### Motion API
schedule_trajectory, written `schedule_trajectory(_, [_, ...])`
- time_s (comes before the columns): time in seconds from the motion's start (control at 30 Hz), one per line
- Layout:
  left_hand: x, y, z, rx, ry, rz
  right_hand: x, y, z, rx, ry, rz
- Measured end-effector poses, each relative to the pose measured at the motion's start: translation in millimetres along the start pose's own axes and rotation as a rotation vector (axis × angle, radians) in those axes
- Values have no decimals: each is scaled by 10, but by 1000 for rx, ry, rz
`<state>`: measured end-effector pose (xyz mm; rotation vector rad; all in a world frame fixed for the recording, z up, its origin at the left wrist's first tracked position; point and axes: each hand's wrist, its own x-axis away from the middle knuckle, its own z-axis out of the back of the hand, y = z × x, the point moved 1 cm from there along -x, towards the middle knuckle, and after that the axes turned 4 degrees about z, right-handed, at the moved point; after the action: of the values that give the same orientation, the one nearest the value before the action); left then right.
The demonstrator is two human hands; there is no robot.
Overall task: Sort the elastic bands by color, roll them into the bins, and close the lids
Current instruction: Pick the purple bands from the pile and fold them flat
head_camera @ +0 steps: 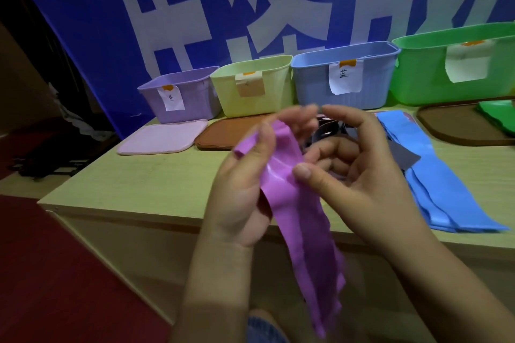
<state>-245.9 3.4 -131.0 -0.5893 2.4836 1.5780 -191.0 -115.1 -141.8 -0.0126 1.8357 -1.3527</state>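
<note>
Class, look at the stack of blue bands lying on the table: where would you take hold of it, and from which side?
Probably grip the blue bands at their near end, coming from the table's front edge. They lie flat and lengthwise, and that end reaches the edge, so fingers can slip beneath.

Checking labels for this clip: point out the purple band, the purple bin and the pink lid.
purple band [281, 172], head view, glossy middle between the hands
purple bin [195, 97], head view, front wall
pink lid [163, 136], head view, flat top

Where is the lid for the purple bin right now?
In the head view the pale pink lid lies flat on the table's left side, just before the purple bin, beside a brown lid.
</note>
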Motion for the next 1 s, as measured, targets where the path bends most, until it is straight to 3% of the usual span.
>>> schedule_trajectory(0.13, [-94,246,47,-52,-60,1,179,206,-39,127,-139,-69])
schedule_trajectory(0.27, [-162,371,82,35,-58,48,210,228,36,-79,-63,-137])
schedule_trajectory(0.43, [-198,431,46,108,19,106,245,355,8,75,-42,-172])
schedule_trajectory(0.67, [-235,382,84,130,259,59,414,283,-133,47,-39,-219])
schedule_trajectory(0.77, [-222,381,93,165,273,53,420,282,-148,70,-32,-224])
schedule_trajectory(1.0, [-194,267,85,201,276,231,416,306,-85,109,16,-194])
